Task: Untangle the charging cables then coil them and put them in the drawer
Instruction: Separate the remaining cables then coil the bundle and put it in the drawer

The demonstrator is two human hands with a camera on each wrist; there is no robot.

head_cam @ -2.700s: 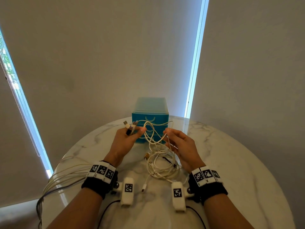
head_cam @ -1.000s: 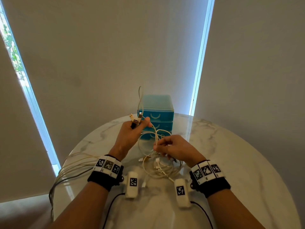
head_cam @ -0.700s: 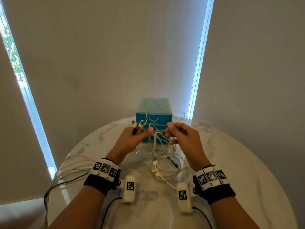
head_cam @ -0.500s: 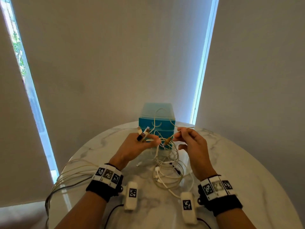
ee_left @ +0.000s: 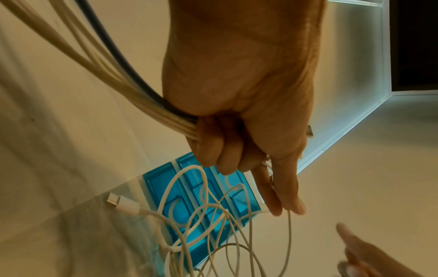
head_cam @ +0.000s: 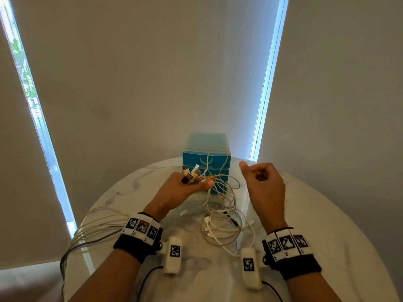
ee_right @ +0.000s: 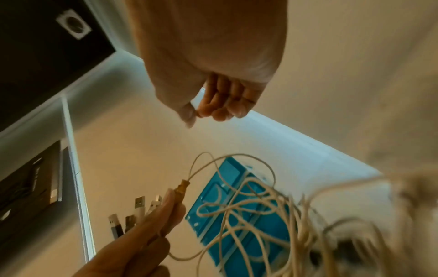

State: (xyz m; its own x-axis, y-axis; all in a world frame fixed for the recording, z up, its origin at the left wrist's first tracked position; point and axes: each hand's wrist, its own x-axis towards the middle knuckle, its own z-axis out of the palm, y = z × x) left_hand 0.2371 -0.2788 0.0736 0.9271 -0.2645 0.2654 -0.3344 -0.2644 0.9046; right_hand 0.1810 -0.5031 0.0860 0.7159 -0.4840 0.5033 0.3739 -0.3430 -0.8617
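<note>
Four USB plugs (head_cam: 191,172) bunched in your left hand (head_cam: 177,191), thumb pinning an orange-collared connector (head_cam: 213,177). Your right hand (head_cam: 265,185): empty, fingers curled, raised to its right. Cable tangle (head_cam: 222,221) hangs from that grip down to the table (head_cam: 327,225) between your wrists, before the drawer unit (head_cam: 192,159).

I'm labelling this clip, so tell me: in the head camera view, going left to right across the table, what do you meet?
Cable loops draped over the left edge of the table → left hand gripping the USB plugs → loose cable tangle on the table → right hand, fingers curled, holding nothing.
</note>
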